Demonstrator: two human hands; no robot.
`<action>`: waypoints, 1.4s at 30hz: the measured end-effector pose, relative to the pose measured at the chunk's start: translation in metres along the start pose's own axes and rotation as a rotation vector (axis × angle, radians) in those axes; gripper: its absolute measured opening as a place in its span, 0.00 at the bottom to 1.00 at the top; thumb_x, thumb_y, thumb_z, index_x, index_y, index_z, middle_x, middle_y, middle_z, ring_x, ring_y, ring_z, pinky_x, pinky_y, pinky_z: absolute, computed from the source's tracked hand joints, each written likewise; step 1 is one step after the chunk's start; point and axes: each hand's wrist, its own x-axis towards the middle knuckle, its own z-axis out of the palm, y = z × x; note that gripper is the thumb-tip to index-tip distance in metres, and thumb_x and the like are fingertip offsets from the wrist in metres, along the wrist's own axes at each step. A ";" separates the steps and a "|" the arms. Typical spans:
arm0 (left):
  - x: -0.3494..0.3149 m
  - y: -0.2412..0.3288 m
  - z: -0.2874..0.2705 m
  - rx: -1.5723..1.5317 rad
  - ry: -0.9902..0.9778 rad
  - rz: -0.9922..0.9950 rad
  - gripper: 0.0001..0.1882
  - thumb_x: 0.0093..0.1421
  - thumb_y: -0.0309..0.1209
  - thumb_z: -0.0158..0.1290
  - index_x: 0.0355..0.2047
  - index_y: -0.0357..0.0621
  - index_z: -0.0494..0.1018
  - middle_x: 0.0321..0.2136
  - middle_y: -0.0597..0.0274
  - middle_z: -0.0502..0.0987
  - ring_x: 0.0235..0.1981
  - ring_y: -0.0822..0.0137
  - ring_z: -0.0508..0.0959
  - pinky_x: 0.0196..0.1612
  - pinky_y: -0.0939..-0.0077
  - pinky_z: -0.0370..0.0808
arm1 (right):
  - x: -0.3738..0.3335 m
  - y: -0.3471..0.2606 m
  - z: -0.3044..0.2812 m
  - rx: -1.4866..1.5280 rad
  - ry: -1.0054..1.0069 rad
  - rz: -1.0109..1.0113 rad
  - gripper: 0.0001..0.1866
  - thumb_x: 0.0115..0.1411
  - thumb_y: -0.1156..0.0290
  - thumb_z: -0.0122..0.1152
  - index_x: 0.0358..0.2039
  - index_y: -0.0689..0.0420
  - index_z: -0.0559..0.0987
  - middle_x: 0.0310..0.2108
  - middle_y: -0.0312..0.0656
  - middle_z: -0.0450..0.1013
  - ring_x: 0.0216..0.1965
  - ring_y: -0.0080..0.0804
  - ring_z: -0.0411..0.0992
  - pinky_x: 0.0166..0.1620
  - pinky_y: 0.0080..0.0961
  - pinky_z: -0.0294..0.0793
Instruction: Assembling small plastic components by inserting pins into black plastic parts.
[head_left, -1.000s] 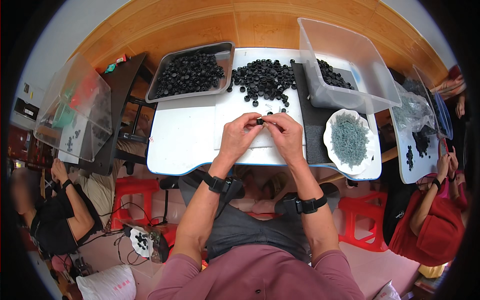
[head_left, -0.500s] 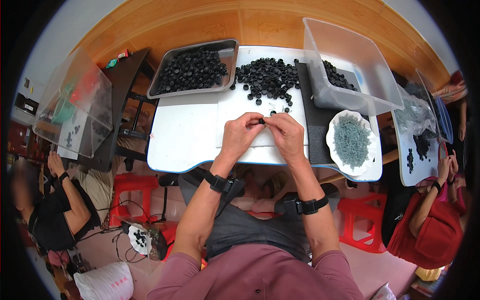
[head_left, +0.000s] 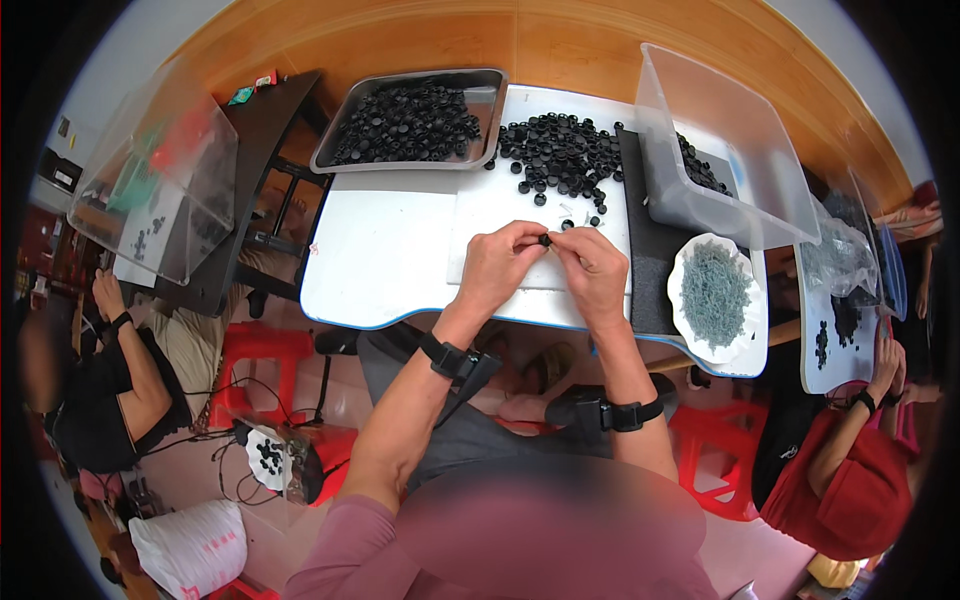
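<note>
My left hand [head_left: 499,265] and my right hand [head_left: 595,270] meet over the near part of the white table [head_left: 385,240]. Between their fingertips is a small black round cap [head_left: 545,240], pinched from both sides. Just beyond the fingers, a loose black cap [head_left: 567,225] and a few small pale pieces lie on a white sheet [head_left: 480,225]. Farther back spreads a heap of black caps [head_left: 570,155]. To the right of my right hand stands a white scalloped dish [head_left: 682,318] full of small grey-green screw-like pieces [head_left: 717,292].
A metal tray [head_left: 493,112] of black caps stands at the back left. On a dark mat [head_left: 652,285] at the right sits a clear plastic bin [head_left: 730,205] with black caps inside. Co-workers sit at both sides, near red stools [head_left: 262,350].
The whole view has shifted, so table and trays appear a little farther right. Both hands keep their pinch on the small black cap.
</note>
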 end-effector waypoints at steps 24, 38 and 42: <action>-0.002 0.003 0.002 -0.023 0.036 0.084 0.13 0.61 0.24 0.62 0.46 0.37 0.80 0.37 0.52 0.86 0.39 0.62 0.87 0.44 0.71 0.83 | 0.000 0.001 -0.003 0.086 -0.031 0.093 0.09 0.57 0.84 0.67 0.39 0.61 0.87 0.34 0.44 0.81 0.34 0.34 0.80 0.38 0.26 0.78; 0.000 0.001 0.004 -0.018 0.042 0.100 0.13 0.58 0.25 0.64 0.45 0.38 0.80 0.35 0.55 0.86 0.37 0.65 0.86 0.42 0.72 0.82 | 0.001 -0.002 -0.002 0.025 -0.027 0.056 0.09 0.57 0.84 0.67 0.38 0.60 0.86 0.34 0.45 0.81 0.34 0.36 0.81 0.37 0.27 0.79; -0.001 0.000 0.003 0.005 0.038 0.081 0.14 0.58 0.24 0.64 0.45 0.38 0.80 0.35 0.55 0.86 0.38 0.65 0.87 0.42 0.72 0.82 | 0.000 0.000 -0.001 -0.023 -0.022 -0.030 0.10 0.57 0.84 0.66 0.39 0.60 0.86 0.34 0.45 0.80 0.34 0.37 0.81 0.38 0.28 0.80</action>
